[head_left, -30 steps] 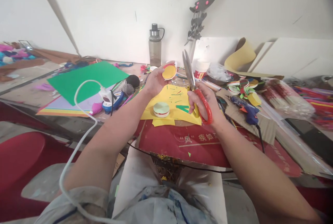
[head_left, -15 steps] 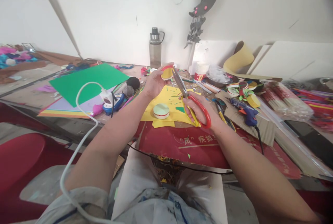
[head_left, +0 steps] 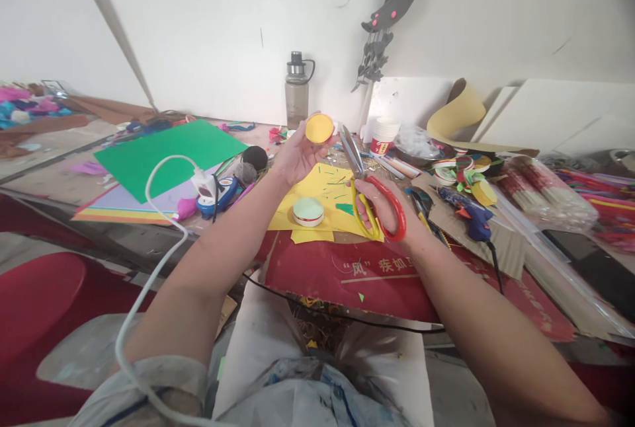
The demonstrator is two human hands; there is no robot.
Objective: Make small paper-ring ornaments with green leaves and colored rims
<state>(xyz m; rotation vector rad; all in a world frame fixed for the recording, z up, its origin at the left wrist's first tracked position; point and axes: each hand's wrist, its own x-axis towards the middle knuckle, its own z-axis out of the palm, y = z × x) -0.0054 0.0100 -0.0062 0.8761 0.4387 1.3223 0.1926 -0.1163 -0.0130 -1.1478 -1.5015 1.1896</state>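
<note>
Red-and-yellow-handled metal scissors (head_left: 354, 156) had drawn back from the round yellow-faced disc (head_left: 319, 128) since half a second before, and the disc had turned its face more squarely towards the wearer. The left hand (head_left: 296, 157) had its fingers closed on the disc by its edge, raised above the table, which probably kept most of the rim free. The right hand (head_left: 384, 199) was closed around the scissors, with fingers through the handle loops; the blades pointed up and away, just beside the disc but apart from it, and whether they were fully together could not be told. One disc and one pair of scissors were thus in hand. Below them, one pale-green-topped white round piece (head_left: 308, 210) lay flat on bright yellow paper (head_left: 289, 199), near enough, it seemed, to be picked up easily; the slivers scattered there were too small to count. Nearer the wearer lay one dark red printed cardboard sheet (head_left: 307, 275), perhaps to shield the tabletop. Farther out, one grey translucent bottle (head_left: 296, 96) stood upright by the wall, white-and-red paper cups (head_left: 383, 133) stood nested in one stack, their number unclear, and one blue glue gun (head_left: 473, 215) rested on brown corrugated cardboard (head_left: 508, 258), likely to catch drips.
</note>
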